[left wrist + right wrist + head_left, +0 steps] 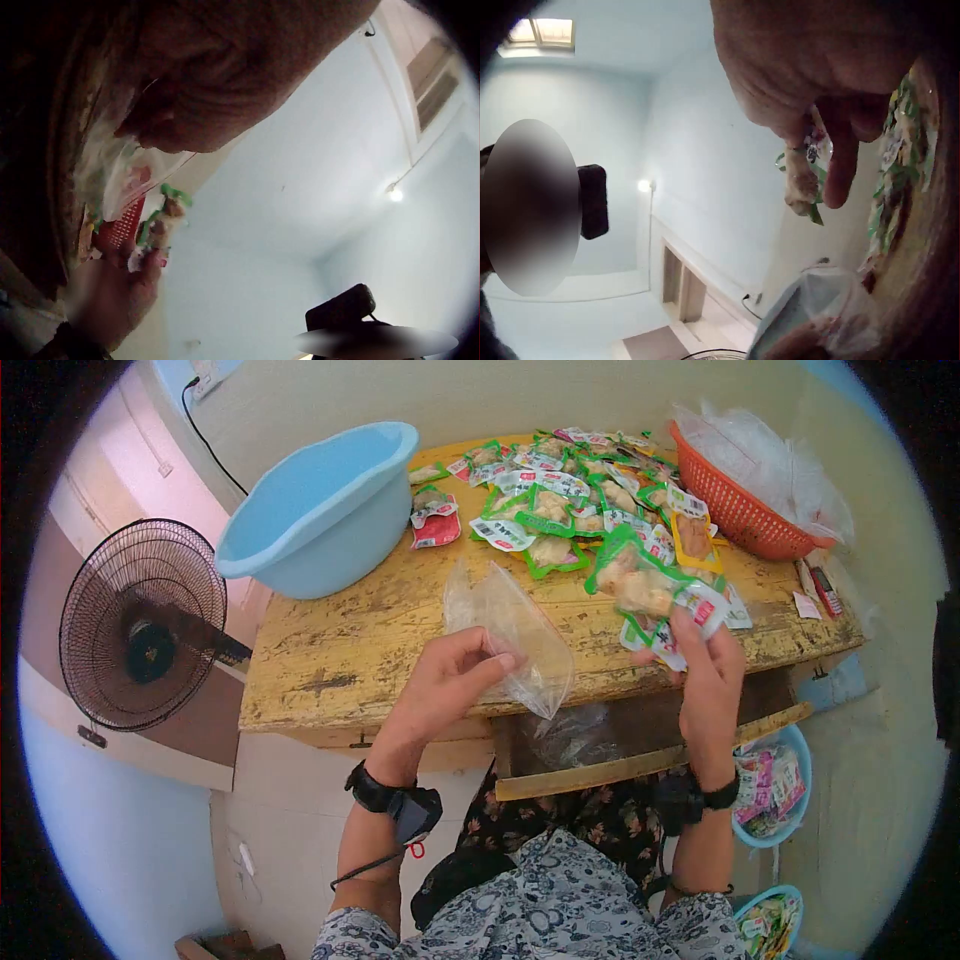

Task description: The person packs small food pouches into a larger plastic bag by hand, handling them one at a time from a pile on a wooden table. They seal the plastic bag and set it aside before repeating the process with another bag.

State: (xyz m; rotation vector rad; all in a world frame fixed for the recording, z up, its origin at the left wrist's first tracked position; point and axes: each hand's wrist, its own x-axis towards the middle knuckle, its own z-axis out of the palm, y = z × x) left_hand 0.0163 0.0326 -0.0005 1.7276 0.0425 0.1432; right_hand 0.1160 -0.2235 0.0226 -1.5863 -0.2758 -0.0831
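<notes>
My left hand (455, 675) pinches the edge of a clear plastic bag (535, 650) above the front of the yellow table (340, 650). In my right hand (712, 675) are green-edged food packets (645, 585), gripped between thumb and fingers to the right of the bag, apart from it. The left wrist view shows the bag (124, 172) under my left hand (217, 82), with the packet (166, 221) beyond it. In the right wrist view, a packet (802, 184) hangs from my right hand (817, 67).
Many packets (550, 510) lie heaped at the table's back. A blue basin (320, 510) stands left, a red basket (740, 500) with plastic bags right. An open drawer (640, 770) juts out in front. A fan (150, 625) is at left; blue tubs (800, 800) stand below right.
</notes>
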